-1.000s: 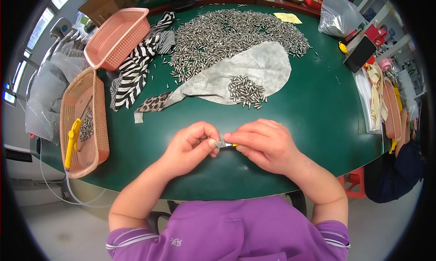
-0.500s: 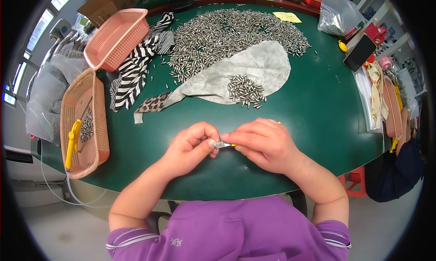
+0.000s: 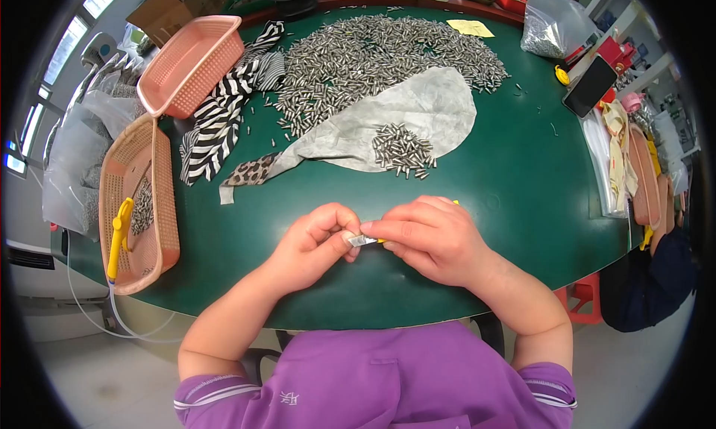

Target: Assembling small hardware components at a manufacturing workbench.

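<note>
Over the near part of the green table (image 3: 477, 198), both my hands come together. My right hand (image 3: 429, 235) is closed round a box cutter (image 3: 365, 240), whose flat blade points left and whose yellow body shows in bits between the fingers. Thumb and fingertips of my left hand (image 3: 317, 242) pinch at the blade's tip. Whatever they hold there is hidden or too small to name. Beyond my hands, a small heap of metal pins (image 3: 403, 150) rests on a grey cloth (image 3: 440, 104). Behind it spreads a large pile of similar metal pieces (image 3: 373, 52).
On the left stand a pink basket (image 3: 216, 37) and a tan basket (image 3: 168, 205) holding metal pieces and a yellow air gun (image 3: 119, 235). Zebra-striped fabric (image 3: 212, 134) lies beside them. At the right are a phone (image 3: 589, 86) and a plastic bag (image 3: 552, 26) of parts.
Almost nothing differs. My right hand and the cutter have shifted very slightly to the left; my left hand keeps its pinch.
</note>
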`<state>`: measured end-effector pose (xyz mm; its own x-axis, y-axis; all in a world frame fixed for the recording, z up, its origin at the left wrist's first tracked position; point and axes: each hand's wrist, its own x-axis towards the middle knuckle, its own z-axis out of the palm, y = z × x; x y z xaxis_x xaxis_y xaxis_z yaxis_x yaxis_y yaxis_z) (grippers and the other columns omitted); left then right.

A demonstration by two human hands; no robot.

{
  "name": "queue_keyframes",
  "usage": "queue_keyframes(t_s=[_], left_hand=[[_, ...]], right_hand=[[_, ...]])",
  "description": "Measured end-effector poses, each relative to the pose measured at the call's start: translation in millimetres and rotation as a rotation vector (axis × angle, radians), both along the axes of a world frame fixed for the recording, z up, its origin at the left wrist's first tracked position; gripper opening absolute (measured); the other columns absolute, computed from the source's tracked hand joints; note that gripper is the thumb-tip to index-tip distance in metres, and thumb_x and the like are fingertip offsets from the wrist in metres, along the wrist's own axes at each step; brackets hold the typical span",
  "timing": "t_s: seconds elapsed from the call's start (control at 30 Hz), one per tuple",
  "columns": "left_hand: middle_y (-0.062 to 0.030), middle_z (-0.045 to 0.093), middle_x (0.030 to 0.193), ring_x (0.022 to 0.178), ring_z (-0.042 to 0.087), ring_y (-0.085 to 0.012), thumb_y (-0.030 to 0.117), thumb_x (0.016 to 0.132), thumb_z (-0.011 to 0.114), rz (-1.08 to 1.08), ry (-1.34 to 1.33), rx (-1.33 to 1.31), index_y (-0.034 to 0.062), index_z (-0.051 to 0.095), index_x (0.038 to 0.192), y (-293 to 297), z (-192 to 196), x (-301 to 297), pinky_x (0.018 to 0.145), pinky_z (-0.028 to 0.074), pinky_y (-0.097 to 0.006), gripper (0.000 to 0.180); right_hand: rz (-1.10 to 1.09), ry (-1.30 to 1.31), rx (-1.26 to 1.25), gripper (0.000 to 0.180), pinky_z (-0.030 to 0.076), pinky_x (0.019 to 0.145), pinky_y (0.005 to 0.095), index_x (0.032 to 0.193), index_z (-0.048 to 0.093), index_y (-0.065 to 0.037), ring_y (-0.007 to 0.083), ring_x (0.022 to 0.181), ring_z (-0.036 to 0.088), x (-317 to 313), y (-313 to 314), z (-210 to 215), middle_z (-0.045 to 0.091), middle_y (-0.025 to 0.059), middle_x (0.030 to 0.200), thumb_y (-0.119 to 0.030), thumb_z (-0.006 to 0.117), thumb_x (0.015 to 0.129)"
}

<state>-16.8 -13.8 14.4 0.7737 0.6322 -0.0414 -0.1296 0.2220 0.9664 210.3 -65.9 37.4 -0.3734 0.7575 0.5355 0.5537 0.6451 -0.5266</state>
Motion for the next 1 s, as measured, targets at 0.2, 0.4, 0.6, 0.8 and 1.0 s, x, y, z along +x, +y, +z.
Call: queue_keyframes(t_s=[0.2,0.4,0.6,0.8,1.0], left_hand=[[-0.0012,0.056,0.087,0.078,0.054,-0.0087,0.011,0.099,0.051,-0.054,-0.042,0.021,0.0045,0.052,0.098,-3,2,1,0.073,0.048,-0.024,0.006],[-0.0012,0.056,0.087,0.079,0.054,-0.0078,0.011,0.098,0.052,-0.011,-0.031,-0.002,0.0043,0.053,0.1,-3,-1,-1,0.072,0.048,-0.024,0.007],[-0.0017,0.056,0.089,0.078,0.054,-0.0093,0.016,0.1,0.052,-0.004,0.016,0.031,0.0056,0.052,0.1,-3,3,3,0.072,0.046,-0.025,0.011],[-0.0021,0.057,0.09,0.078,0.055,-0.0095,0.015,0.099,0.052,0.01,0.03,0.015,0.0055,0.052,0.1,-3,3,3,0.072,0.047,-0.024,0.01],[-0.0011,0.056,0.09,0.079,0.055,-0.0084,0.014,0.099,0.052,-0.006,-0.001,-0.037,0.0056,0.053,0.1,-2,0,2,0.071,0.048,-0.024,0.009]], right_hand=[[-0.061,0.009,0.004,0.034,0.05,0.065,0.034,0.111,0.068,-0.016,0.0214,0.078,0.063,9,5,-2,0.066,0.0024,0.089,-0.009,0.07,0.077],[0.034,0.032,-0.024,0.031,0.05,0.064,0.0318,0.109,0.068,-0.016,0.0192,0.075,0.063,0,-2,0,0.067,0.0002,0.089,-0.011,0.071,0.078],[0.022,0.007,-0.016,0.033,0.05,0.061,0.0318,0.109,0.068,-0.018,0.0184,0.07,0.062,0,-3,2,0.067,-0.0016,0.088,-0.011,0.071,0.077],[0.008,-0.016,-0.003,0.034,0.049,0.059,0.031,0.109,0.068,-0.019,0.0174,0.068,0.06,0,-3,2,0.067,-0.0028,0.086,-0.012,0.071,0.076],[-0.003,0.0,0.02,0.033,0.049,0.059,0.0307,0.108,0.069,-0.019,0.0171,0.067,0.06,-1,-2,0,0.066,-0.0031,0.086,-0.012,0.072,0.076]])
